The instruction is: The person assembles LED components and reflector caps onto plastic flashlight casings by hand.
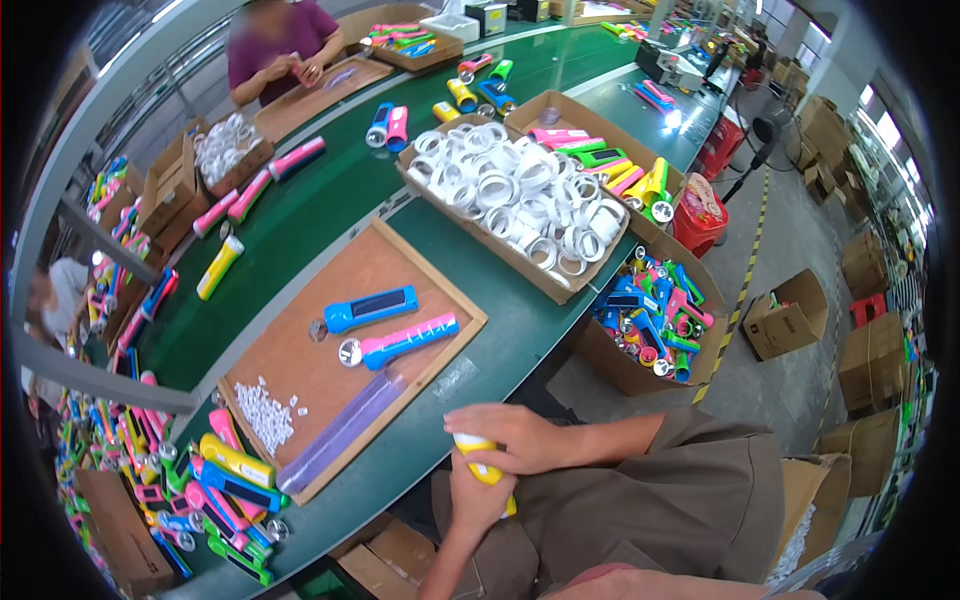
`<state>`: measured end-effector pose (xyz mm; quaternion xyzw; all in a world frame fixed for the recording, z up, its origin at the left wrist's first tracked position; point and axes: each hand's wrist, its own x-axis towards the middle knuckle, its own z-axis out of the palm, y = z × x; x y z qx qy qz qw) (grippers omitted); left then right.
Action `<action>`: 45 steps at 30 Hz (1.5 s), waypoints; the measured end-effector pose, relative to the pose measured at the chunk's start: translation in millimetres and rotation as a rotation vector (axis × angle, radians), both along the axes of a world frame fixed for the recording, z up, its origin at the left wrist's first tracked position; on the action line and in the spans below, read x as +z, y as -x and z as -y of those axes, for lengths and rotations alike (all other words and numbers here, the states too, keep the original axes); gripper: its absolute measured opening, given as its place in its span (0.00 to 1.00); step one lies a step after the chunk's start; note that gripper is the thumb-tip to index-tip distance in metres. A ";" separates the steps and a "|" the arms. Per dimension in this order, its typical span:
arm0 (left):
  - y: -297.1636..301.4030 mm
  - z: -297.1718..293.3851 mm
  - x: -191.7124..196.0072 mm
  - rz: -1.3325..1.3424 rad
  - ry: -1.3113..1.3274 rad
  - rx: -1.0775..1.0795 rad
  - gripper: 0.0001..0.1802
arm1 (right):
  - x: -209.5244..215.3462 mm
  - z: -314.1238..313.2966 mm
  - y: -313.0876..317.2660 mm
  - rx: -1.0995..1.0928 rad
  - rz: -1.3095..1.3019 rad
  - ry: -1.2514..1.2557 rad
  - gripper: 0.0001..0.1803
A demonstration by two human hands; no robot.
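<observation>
My left hand (478, 497) is wrapped round the body of a yellow flashlight (482, 473), held just off the bench's near edge in front of my lap. Over the flashlight's white-ringed end my right hand (512, 438) is closed, its fingers covering much of that end. Beyond my hands lies a wooden tray (450, 368). A blue flashlight (370, 310) and a pink-and-blue flashlight (410, 340) rest on it, beside small white pieces (264, 416) and a long purplish clear strip (340, 432).
A carton of white rings (500, 190) stands behind the tray. Loose flashlights (230, 490) pile up at the left on the green bench (520, 335). On the floor at right is a carton of flashlights (655, 320). Another person (280, 55) sits across the belt.
</observation>
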<state>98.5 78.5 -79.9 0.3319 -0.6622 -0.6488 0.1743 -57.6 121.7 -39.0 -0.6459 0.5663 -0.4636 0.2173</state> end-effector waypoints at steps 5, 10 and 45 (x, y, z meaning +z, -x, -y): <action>26.0 44.8 78.3 -0.198 -0.491 -0.196 0.25 | 46.2 23.0 25.3 -0.078 -0.082 0.087 0.29; 41.2 73.7 111.4 -0.323 -0.626 -0.267 0.26 | 75.1 58.3 50.2 0.025 0.191 0.099 0.28; 24.9 77.0 93.5 -0.193 -0.330 -0.159 0.34 | 54.5 86.3 52.2 0.010 0.331 0.123 0.23</action>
